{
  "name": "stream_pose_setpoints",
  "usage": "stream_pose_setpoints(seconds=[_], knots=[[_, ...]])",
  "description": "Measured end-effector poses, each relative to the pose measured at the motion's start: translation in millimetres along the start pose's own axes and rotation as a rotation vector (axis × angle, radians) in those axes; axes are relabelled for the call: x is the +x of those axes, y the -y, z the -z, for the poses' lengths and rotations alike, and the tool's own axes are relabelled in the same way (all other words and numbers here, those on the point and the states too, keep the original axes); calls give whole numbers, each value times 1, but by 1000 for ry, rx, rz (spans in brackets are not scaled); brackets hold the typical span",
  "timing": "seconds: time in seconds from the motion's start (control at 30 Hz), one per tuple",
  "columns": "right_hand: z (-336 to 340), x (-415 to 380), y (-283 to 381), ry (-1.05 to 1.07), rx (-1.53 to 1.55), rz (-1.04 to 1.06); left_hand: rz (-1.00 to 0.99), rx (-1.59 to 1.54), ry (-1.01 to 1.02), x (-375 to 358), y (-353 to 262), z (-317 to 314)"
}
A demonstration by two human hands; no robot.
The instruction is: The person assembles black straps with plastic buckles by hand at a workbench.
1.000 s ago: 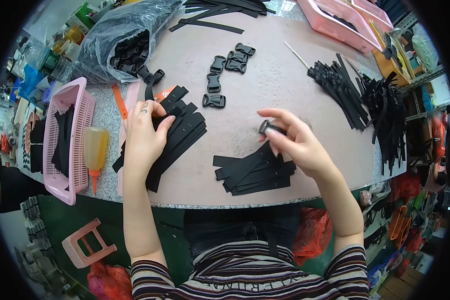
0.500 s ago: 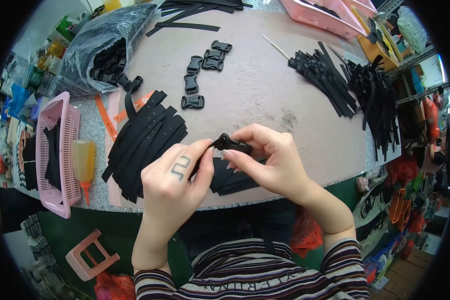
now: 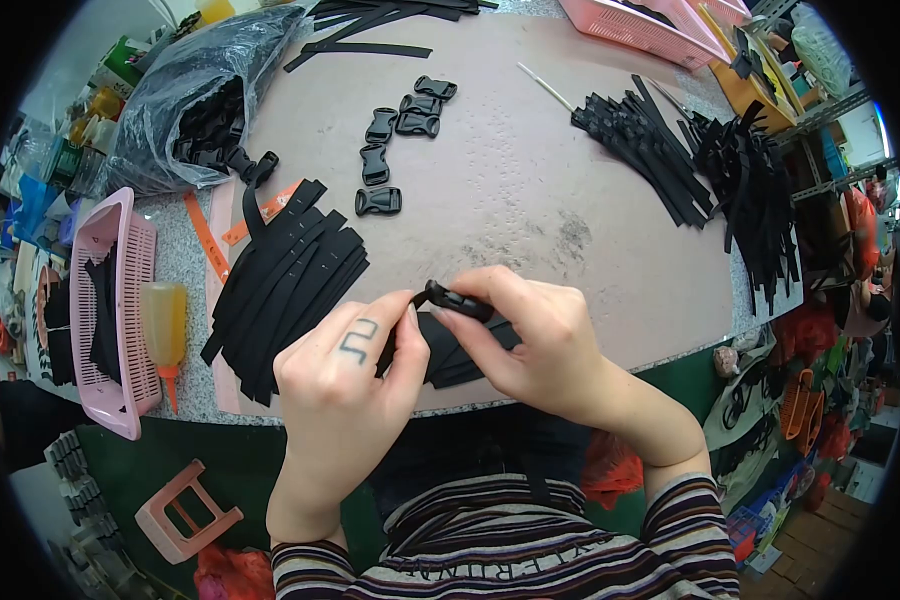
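Observation:
A black plastic side-release buckle (image 3: 460, 302) is pinched between the thumb and fingers of my right hand (image 3: 542, 338). My left hand (image 3: 345, 368), closed thumb against fingers, grips a black webbing strap (image 3: 420, 298) whose end meets the buckle's near end. Most of the strap is hidden behind the left fingers. Below both hands lie more black straps (image 3: 462, 352) at the table's front. A fanned stack of straps (image 3: 295, 275) rests just left of my left hand. Farther up the table, several black buckles (image 3: 378, 202) form a loose line.
A plastic bag of buckles (image 3: 210, 120) sits at the back left. Left of the strap stack are a glue bottle (image 3: 164, 325) and a pink basket (image 3: 120, 395). Bundles of black strips (image 3: 645, 160) lie on the right, near a white stick (image 3: 545, 86). Another pink basket (image 3: 650, 35) stands behind.
Both hands have shifted slightly toward me and to the left with the buckle and strap. My right fingers now wrap more closely over the buckle, which has turned a little.

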State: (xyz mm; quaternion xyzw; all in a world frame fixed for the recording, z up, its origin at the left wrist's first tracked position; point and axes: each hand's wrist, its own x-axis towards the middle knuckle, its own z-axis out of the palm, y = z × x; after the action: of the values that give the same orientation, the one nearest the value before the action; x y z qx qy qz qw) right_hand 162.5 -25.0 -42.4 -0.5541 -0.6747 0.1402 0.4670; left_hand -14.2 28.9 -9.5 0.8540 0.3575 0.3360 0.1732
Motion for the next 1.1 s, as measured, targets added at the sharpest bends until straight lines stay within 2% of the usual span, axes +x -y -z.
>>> stream_pose_setpoints(seconds=[0.17,0.27,0.37,0.47,0.57,0.77,0.87,1.1], knots=[[-2,-1,4,-10,-59,55,-57,53,-36,-1,1,-7],[0,1,2,-4,-7,26,74,-13,52,3,-6,3],[7,3,1,21,52,-58,119,-99,89,-1,0,9],[6,1,5,82,13,-33,120,-102,166,1,0,10],[6,2,9,77,28,-39,83,-143,138,2,2,8],[11,1,11,97,44,-64,134,-290,200,5,1,13],[14,3,12,106,70,-76,140,-298,258,8,2,19],[20,4,10,181,167,-147,80,-243,239,10,2,22]])
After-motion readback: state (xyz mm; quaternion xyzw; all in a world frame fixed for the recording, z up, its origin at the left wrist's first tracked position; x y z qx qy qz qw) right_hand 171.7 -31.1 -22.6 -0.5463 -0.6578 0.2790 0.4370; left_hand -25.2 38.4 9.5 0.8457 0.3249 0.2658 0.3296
